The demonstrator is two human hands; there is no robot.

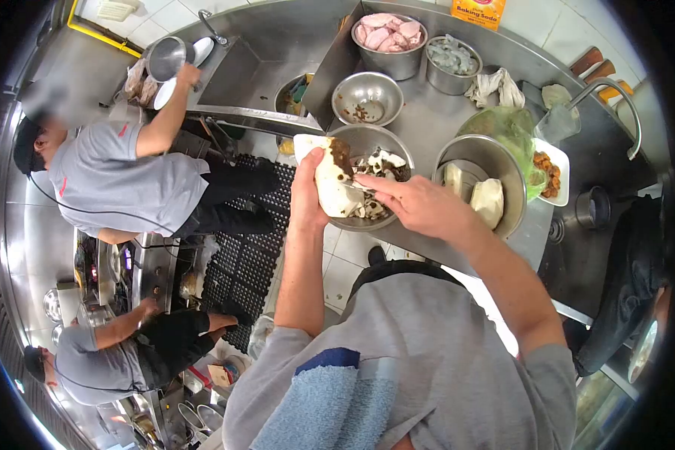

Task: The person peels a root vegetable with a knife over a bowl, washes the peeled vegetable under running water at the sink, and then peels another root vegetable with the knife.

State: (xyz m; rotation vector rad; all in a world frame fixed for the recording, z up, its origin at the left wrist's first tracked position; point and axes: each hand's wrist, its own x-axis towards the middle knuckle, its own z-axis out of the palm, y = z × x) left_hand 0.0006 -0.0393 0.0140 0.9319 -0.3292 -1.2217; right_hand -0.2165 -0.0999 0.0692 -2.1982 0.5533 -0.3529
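My left hand [307, 187] holds up a large pale root-like piece [334, 180] with a dark brown patch at its upper end. Close to the right side of this piece, my right hand [420, 202] is closed with the index finger pointing along what looks like a small blade, mostly hidden. Below both lies a metal bowl [405, 142] with white and dark peelings [382, 161]. To the right, a deep metal pot [514, 161] contains pale pieces [487, 201].
Behind stand an empty-looking bowl with brown scraps [368, 99], a pot of pink meat [388, 34] and a pot of greyish food [453, 64]. A green bag [502, 124] and white tray [561, 154] sit right. Two people [127, 169] work at left; another's dark clothing shows right.
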